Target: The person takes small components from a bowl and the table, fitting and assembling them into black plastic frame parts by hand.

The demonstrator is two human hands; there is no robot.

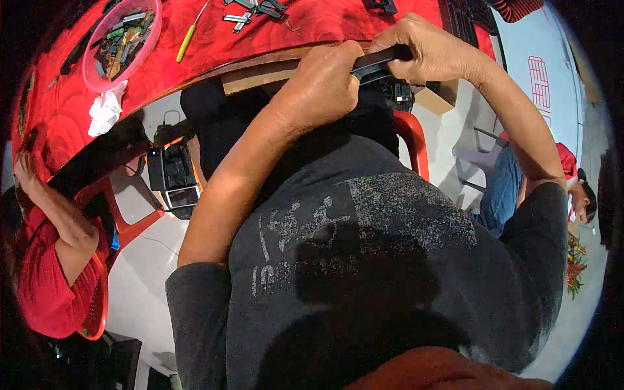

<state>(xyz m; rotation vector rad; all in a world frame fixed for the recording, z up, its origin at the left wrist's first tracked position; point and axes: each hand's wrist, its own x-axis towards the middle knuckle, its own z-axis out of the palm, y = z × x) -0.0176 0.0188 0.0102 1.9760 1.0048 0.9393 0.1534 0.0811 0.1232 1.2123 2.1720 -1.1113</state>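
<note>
Clearly, two bare hands share one black, narrow, smooth piece (pixel 379 62), held at the table's near edge, above the lap. The left hand (pixel 327 79) is closed in a fist around its left end; the right hand (pixel 429 53) has its fingers curled tightly over the right end. Whether the piece is plastic or metal, I cannot tell.

The one red tablecloth (pixel 224 39) has a rose-like, swirled texture. On its far left stands one round bowl (pixel 97 83) of translucent pink plastic, filled with small slender pieces too jumbled to count. Just nearer lies one crumpled, soft white tissue (pixel 106 112). To the bowl's right is one slim tool (pixel 190 36) with a rounded yellow-green handle and thin shaft; farther right, a loose cluster of angular black and silvery parts (pixel 255 12). Two other people are visible, one left (pixel 55 260), one right.
</note>
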